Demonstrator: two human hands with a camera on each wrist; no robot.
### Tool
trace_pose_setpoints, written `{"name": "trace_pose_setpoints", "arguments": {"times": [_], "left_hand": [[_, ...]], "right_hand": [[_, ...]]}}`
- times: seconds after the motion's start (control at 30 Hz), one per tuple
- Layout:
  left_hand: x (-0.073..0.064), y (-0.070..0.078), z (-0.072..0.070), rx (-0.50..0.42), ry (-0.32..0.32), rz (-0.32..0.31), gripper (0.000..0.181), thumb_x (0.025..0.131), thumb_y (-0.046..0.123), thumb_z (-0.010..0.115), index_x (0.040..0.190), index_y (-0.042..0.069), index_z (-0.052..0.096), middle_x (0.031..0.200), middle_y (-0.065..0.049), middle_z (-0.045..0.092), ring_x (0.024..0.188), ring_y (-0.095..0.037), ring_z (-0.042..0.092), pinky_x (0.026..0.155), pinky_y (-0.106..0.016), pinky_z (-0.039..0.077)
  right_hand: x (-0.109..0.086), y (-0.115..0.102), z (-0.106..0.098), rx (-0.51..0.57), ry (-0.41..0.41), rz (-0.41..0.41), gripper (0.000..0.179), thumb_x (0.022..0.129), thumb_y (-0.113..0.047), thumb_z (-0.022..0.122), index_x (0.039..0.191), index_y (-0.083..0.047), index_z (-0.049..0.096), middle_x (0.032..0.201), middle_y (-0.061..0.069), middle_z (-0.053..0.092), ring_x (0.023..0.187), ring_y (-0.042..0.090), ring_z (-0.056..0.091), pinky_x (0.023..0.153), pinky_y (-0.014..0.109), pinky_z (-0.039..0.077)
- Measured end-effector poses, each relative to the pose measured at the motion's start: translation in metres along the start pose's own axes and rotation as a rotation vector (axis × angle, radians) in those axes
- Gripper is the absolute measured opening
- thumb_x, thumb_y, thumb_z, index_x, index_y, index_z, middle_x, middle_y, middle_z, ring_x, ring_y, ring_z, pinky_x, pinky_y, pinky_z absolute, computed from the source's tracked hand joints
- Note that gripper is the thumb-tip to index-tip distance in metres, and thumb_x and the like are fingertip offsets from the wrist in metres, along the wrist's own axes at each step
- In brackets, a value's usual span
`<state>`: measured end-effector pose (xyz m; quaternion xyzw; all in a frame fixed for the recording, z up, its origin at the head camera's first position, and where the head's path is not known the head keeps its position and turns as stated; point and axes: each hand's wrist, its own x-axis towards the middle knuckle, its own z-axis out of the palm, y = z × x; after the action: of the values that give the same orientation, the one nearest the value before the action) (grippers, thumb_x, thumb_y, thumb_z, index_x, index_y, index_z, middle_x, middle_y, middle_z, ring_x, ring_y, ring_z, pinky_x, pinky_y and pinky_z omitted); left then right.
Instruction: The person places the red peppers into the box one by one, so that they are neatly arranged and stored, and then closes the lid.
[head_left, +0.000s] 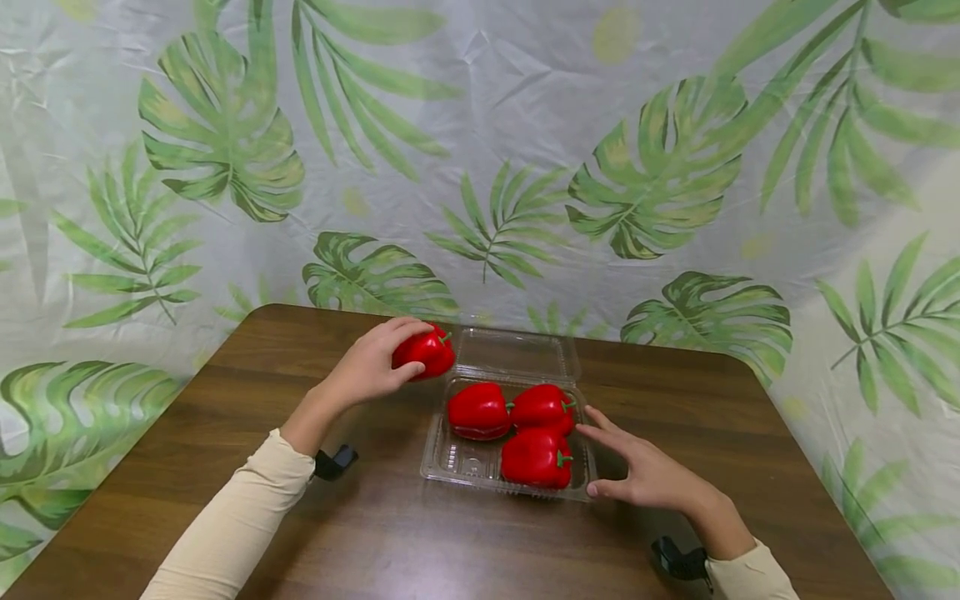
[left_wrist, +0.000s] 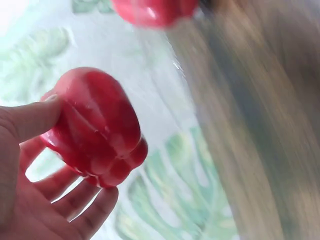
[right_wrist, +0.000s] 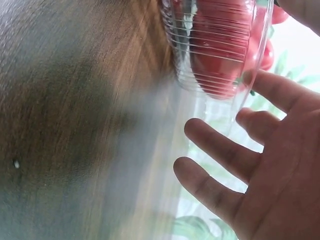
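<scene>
My left hand (head_left: 378, 360) grips a red bell pepper (head_left: 433, 353) with a green stem, thumb on one side and fingers on the other. In the left wrist view this pepper (left_wrist: 97, 127) is held off the table. A clear plastic clamshell box (head_left: 467, 477) lies with its lid folded back. Inside are three more red peppers: one at the left (head_left: 478, 411), one at the back right (head_left: 542, 408), one at the front right (head_left: 536, 458). At the box's right wall, my right hand (head_left: 647, 471) has its fingers spread. Fingertips touch the rim in the right wrist view.
The clear lid (head_left: 516, 353) spreads flat behind the box. Everything stands on a brown wooden table (head_left: 360, 517). Behind the table hangs a pale cloth (head_left: 517, 108) with green leaf prints. Both wrists carry dark camera mounts.
</scene>
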<state>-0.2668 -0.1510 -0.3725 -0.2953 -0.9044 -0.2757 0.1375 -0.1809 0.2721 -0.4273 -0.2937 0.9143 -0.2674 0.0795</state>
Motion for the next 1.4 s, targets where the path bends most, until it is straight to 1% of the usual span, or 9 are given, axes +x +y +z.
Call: {"name": "trace_pose_setpoints", "arguments": {"times": [0.17,0.27,0.43,0.53,0.7,0.93,1.07,1.17,1.4], "left_hand": [[-0.011,0.029,0.004,-0.049,-0.035,0.089,0.050,0.086,0.019,0.075,0.134,0.015,0.060,0.137,-0.008,0.058,0.123,-0.030,0.059,0.097,-0.048,0.055],[-0.017,0.043,0.008,-0.054,-0.068,0.138,0.050,0.086,0.020,0.075,0.134,0.015,0.060,0.138,-0.008,0.059,0.124,-0.028,0.059,0.098,-0.045,0.055],[-0.027,0.058,0.017,-0.011,-0.182,0.201,0.051,0.087,0.023,0.074,0.135,0.016,0.060,0.140,-0.009,0.058,0.123,-0.027,0.059,0.097,-0.043,0.055],[-0.029,0.062,0.022,0.015,-0.232,0.232,0.050,0.087,0.023,0.073,0.135,0.018,0.060,0.141,-0.010,0.057,0.122,-0.027,0.059,0.097,-0.043,0.055],[-0.030,0.065,0.027,0.045,-0.263,0.268,0.050,0.087,0.024,0.073,0.135,0.021,0.060,0.141,-0.008,0.056,0.122,-0.026,0.058,0.096,-0.042,0.055],[-0.033,0.069,0.034,0.055,-0.342,0.285,0.050,0.088,0.025,0.071,0.137,0.022,0.059,0.144,-0.005,0.054,0.126,-0.025,0.057,0.096,-0.042,0.056],[-0.033,0.071,0.036,0.074,-0.354,0.290,0.051,0.089,0.026,0.071,0.138,0.022,0.059,0.146,-0.004,0.053,0.127,-0.025,0.056,0.096,-0.042,0.056],[-0.033,0.072,0.038,0.090,-0.357,0.291,0.051,0.089,0.026,0.071,0.138,0.023,0.058,0.146,-0.005,0.053,0.129,-0.025,0.056,0.096,-0.043,0.055],[-0.034,0.072,0.039,0.092,-0.359,0.282,0.053,0.088,0.027,0.071,0.139,0.023,0.057,0.146,-0.005,0.053,0.129,-0.025,0.056,0.097,-0.044,0.055]], "right_hand": [[-0.001,0.002,-0.001,0.014,0.010,0.023,0.082,0.085,-0.047,0.073,0.152,-0.013,0.041,0.165,0.020,0.020,0.141,0.050,0.038,0.102,0.071,0.040],[-0.001,0.002,-0.001,0.007,0.010,0.027,0.081,0.085,-0.048,0.073,0.152,-0.014,0.041,0.165,0.019,0.021,0.141,0.049,0.039,0.101,0.070,0.042],[0.001,0.002,0.000,0.008,0.010,0.002,0.079,0.087,-0.046,0.072,0.152,-0.013,0.041,0.164,0.022,0.021,0.140,0.052,0.039,0.099,0.070,0.042],[0.001,0.001,0.000,0.013,0.011,0.000,0.079,0.087,-0.045,0.072,0.151,-0.013,0.041,0.164,0.022,0.021,0.139,0.053,0.039,0.099,0.071,0.042],[0.000,0.000,-0.001,0.011,0.014,-0.001,0.078,0.086,-0.045,0.072,0.151,-0.012,0.042,0.164,0.023,0.022,0.139,0.053,0.040,0.099,0.071,0.042],[0.001,0.000,0.000,0.006,0.020,-0.008,0.077,0.087,-0.044,0.072,0.150,-0.012,0.042,0.163,0.024,0.022,0.139,0.053,0.040,0.099,0.071,0.042],[0.001,-0.001,0.000,-0.001,0.025,-0.011,0.076,0.087,-0.043,0.072,0.150,-0.011,0.043,0.163,0.024,0.023,0.138,0.053,0.040,0.098,0.071,0.042],[0.002,-0.002,0.000,-0.030,0.037,-0.013,0.074,0.088,-0.044,0.071,0.149,-0.011,0.045,0.162,0.024,0.025,0.138,0.052,0.042,0.098,0.070,0.043],[0.005,-0.007,-0.001,-0.124,0.107,-0.014,0.068,0.091,-0.044,0.068,0.144,-0.006,0.050,0.157,0.022,0.037,0.134,0.048,0.048,0.100,0.068,0.043]]}}
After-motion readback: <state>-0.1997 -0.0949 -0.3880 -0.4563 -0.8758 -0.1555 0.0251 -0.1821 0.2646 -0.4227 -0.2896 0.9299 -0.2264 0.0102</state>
